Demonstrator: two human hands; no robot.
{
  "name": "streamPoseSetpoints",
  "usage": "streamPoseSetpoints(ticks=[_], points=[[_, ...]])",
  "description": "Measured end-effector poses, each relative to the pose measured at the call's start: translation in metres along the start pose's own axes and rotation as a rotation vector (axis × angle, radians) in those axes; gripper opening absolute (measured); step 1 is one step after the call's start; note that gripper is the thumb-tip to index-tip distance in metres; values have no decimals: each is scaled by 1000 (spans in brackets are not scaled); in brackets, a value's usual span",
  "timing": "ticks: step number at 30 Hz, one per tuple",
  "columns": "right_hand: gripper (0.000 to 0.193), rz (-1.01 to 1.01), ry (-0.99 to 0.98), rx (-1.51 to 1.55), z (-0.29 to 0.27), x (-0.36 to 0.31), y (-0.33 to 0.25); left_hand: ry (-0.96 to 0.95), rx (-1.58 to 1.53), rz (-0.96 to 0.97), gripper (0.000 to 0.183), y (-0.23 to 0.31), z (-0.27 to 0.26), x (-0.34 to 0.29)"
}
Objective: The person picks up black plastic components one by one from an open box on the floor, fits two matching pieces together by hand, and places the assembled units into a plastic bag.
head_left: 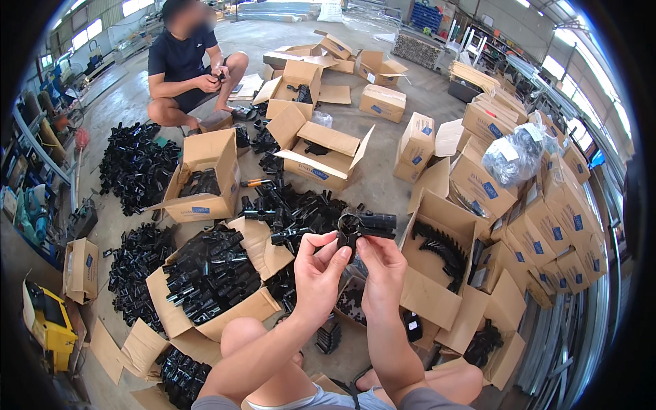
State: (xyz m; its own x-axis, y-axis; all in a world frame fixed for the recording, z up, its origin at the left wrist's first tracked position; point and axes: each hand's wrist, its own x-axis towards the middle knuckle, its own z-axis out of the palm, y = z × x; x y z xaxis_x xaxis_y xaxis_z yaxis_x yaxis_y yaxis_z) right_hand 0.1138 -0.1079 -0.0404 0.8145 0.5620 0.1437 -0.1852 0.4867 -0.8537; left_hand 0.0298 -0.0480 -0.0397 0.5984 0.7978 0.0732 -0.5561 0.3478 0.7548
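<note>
A black tubular clamp fitting (372, 223) is held up in front of me, its round open collar on the left and its tube pointing right. My left hand (319, 268) pinches it from the lower left with thumb and forefinger. Gripping its underside from the right is my right hand (383, 268). Right behind the fitting lies a pile of similar black parts (294, 208). To the left, an open carton (249, 307) is filled with black fittings. An open carton (430, 301) on the right holds a curved row of black pieces.
A crouching person (188, 68) handles a small black part at the far left. Heaps of black parts (140, 164) cover the left floor. Stacked cartons (547, 225) and long metal profiles (553, 348) stand right. A yellow toolbox (55, 335) sits lower left; a phone (412, 326) lies near my knees.
</note>
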Motion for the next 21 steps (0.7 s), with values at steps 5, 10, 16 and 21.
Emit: streamPoseSetpoints(ticks=[5,10,16,21], points=[[19,-13,74,23,1,-4,2,-21,28,56,25,-1,5,-1],[17,-95,125,-116,12,-5,22,-4,67,159,25,2,-7,-2],[20,-72,169,-135,-2,-9,22,-43,72,106,24,-6,-5,-5],[19,-72,146,-209,8,-22,22,-71,42,64,23,-3,-17,-10]])
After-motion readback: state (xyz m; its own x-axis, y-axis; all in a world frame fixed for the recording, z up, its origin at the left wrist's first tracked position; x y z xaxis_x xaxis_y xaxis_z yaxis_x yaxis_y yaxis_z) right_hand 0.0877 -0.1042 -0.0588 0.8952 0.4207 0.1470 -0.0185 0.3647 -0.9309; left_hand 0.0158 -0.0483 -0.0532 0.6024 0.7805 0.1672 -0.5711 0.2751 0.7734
